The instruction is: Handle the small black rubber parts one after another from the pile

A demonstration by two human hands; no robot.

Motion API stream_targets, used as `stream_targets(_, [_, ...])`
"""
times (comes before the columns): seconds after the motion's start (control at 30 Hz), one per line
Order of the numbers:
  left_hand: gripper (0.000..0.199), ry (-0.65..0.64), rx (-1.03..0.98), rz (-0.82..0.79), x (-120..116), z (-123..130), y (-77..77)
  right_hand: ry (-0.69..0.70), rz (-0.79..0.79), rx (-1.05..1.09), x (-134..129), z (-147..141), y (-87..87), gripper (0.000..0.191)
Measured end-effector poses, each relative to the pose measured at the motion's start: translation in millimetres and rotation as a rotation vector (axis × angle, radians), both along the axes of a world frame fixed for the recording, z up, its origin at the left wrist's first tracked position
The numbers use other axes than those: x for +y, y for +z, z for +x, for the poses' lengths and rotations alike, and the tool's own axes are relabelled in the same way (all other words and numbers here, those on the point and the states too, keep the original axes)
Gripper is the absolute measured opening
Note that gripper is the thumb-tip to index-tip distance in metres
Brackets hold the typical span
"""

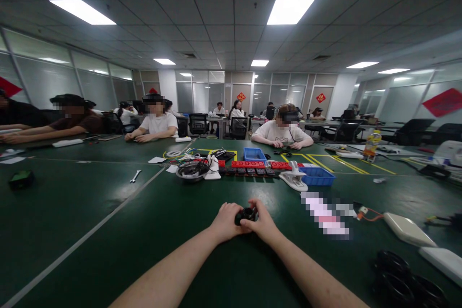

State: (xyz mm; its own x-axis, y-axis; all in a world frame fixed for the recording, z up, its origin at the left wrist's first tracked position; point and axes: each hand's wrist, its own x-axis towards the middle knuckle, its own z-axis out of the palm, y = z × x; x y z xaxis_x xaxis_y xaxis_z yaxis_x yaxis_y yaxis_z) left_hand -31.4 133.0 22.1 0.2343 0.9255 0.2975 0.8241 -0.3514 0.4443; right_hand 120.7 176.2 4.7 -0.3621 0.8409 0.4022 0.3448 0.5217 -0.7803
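Between both hands, low over the green table (187,260), is a small black ring-shaped part (247,213) with an open top. My left hand (225,221) is closed around its left side, the fingers curled behind it. From the right, my right hand (265,224) grips the same part, its thumb across the front and its fingers over the far edge. The underside of the part is hidden, and I cannot tell whether it touches the tabletop.
Several larger black rings (393,288) lie at the lower right, near white flat boxes (409,229). Ahead stand a metal bowl of cables (191,178), a white clip stand (294,178), red socket strips (249,164) and blue bins (319,177). A wrench (135,176) lies left. People sit opposite.
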Motion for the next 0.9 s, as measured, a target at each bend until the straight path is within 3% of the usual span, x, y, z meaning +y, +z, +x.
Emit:
stream_targets(0.17, [0.038, 0.009, 0.044, 0.031, 1.8, 0.6, -3.6, -0.036, 0.049, -0.065, -6.9, -2.9, 0.6, 0.04])
stream_targets(0.5, [0.039, 0.022, 0.045, 0.012, 1.3, 2.0, -1.5, -0.091, 0.105, -0.119, -6.3, -2.9, 0.2, 0.032])
stream_targets(0.9, [0.04, -0.065, -0.038, -0.064, 8.8, -8.0, -3.5, 0.123, -0.051, -0.092, 3.3, 6.3, 8.6, 0.038])
